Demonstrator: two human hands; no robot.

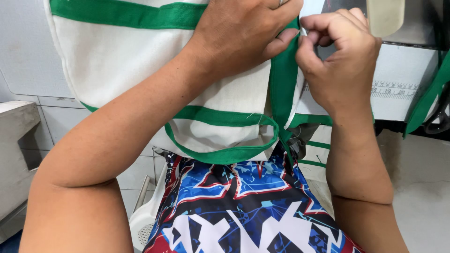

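A white cloth bag (117, 61) with green trim hangs over the edge of the work surface toward my lap. My left hand (239, 33) presses flat on it, thumb against a vertical green strap (282, 84). My right hand (340, 61) pinches the top of that strap and the white fabric edge between thumb and fingers, right beside my left thumb. The bag's green-bound opening (225, 154) sags below my forearms.
A sewing machine body (403, 84) with a ruler scale sits behind my right hand, a cream part (385, 16) above it. More green strap (429, 93) hangs at right. A white plastic chair (140, 225), grey ledge (16, 140) and tiled floor lie below left.
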